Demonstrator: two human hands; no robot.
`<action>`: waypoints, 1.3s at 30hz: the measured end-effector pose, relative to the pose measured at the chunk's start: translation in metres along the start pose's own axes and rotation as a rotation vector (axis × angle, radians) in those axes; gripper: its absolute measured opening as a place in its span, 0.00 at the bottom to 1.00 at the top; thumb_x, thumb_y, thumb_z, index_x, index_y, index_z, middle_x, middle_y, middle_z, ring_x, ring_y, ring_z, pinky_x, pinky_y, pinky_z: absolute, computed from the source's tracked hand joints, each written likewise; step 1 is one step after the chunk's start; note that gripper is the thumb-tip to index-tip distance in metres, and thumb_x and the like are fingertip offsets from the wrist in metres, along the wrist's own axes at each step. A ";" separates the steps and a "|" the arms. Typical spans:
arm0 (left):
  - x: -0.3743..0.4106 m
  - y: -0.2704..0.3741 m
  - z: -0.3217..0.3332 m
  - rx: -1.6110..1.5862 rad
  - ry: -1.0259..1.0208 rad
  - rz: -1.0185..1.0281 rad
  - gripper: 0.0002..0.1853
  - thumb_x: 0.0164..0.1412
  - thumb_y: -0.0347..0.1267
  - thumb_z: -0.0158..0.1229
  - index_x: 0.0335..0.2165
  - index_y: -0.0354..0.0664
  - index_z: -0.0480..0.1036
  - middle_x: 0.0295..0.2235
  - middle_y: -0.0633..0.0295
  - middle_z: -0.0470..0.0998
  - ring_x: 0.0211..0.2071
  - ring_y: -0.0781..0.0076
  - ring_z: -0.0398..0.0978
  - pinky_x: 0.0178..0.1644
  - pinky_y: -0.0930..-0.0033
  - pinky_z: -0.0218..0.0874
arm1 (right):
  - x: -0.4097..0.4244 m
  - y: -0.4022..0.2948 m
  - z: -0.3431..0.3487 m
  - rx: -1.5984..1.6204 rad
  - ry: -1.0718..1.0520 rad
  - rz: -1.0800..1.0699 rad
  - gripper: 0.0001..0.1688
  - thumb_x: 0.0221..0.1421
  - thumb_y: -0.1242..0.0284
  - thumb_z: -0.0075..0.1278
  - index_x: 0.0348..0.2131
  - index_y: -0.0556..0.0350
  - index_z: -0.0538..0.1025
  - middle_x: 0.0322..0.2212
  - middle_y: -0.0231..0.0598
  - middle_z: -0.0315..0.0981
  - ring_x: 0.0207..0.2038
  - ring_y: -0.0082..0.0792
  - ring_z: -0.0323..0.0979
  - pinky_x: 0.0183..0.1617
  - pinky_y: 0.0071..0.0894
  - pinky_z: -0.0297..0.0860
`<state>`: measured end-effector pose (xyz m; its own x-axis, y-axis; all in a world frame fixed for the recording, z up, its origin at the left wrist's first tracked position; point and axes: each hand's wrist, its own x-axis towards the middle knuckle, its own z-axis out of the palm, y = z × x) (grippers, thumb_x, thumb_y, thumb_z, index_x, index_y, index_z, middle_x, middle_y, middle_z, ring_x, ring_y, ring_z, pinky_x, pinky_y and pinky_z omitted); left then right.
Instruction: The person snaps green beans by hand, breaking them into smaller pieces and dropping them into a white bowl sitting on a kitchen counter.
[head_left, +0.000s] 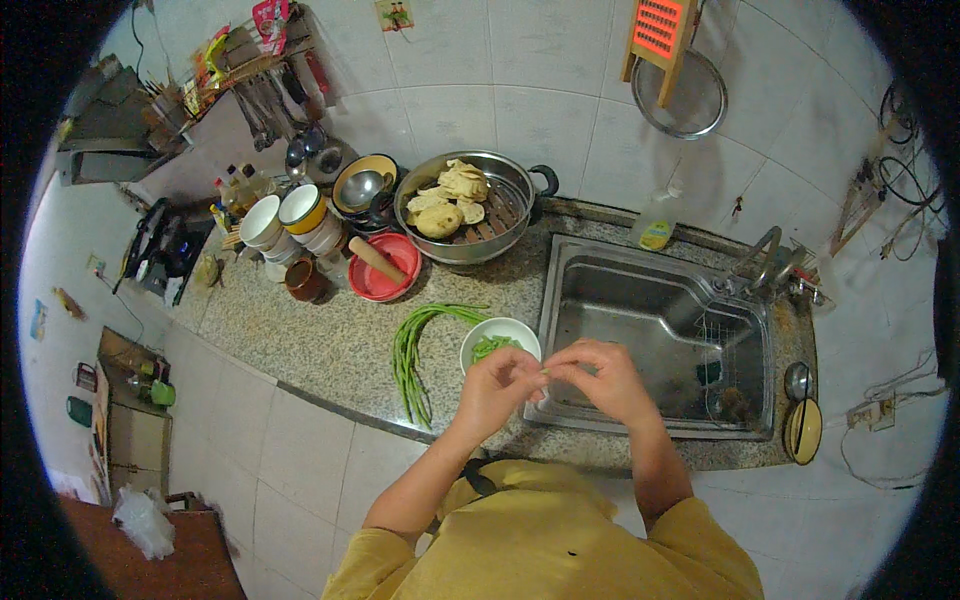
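Observation:
My left hand (499, 386) and my right hand (604, 375) meet fingertip to fingertip at the near rim of a white bowl (529, 339). Between the pinched fingertips shows a small bit of green bean (545, 370), mostly covered by the fingers. Short cut lengths of green bean (493, 346) lie in the bowl, partly hidden behind my left hand. To the left of the bowl, a curved bunch of long green beans (409, 352) rests on the speckled stone counter (322, 345), its upper ends reaching to the bowl.
Right of the bowl is a stainless steel sink (622, 315) with a tap (765, 259). Behind stands a steamer pot (517, 244) holding pale yellow food pieces (450, 199). A red bowl (375, 289) with a wooden pestle (377, 260), stacked bowls (261, 220) and a brown cup (303, 280) stand left.

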<state>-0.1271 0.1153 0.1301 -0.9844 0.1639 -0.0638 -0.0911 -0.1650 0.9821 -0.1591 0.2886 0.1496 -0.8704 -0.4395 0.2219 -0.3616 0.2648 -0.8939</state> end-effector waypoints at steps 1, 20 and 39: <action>-0.001 0.001 -0.001 0.006 0.005 -0.017 0.07 0.47 0.23 0.55 0.30 0.35 0.69 0.22 0.64 0.72 0.22 0.79 0.70 0.26 0.80 0.63 | 0.001 0.000 0.001 -0.020 0.037 0.007 0.07 0.42 0.74 0.51 0.27 0.58 0.75 0.23 0.39 0.71 0.27 0.32 0.69 0.31 0.26 0.64; -0.002 0.002 0.001 0.594 0.233 0.445 0.03 0.45 0.22 0.54 0.24 0.35 0.69 0.21 0.58 0.68 0.20 0.70 0.68 0.23 0.75 0.60 | 0.005 -0.004 0.018 -0.206 0.151 -0.189 0.06 0.41 0.74 0.51 0.25 0.58 0.74 0.21 0.38 0.69 0.26 0.38 0.67 0.32 0.30 0.63; 0.007 0.005 -0.014 -0.161 0.507 0.254 0.01 0.51 0.24 0.49 0.26 0.36 0.66 0.22 0.64 0.69 0.19 0.79 0.65 0.23 0.79 0.58 | 0.006 0.004 0.063 0.438 0.482 0.080 0.07 0.41 0.81 0.52 0.27 0.59 0.76 0.26 0.32 0.67 0.31 0.20 0.65 0.33 0.15 0.62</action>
<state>-0.1363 0.1022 0.1324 -0.9236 -0.3794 0.0543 0.1745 -0.2901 0.9409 -0.1449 0.2328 0.1227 -0.9781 0.0279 0.2064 -0.2083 -0.1382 -0.9683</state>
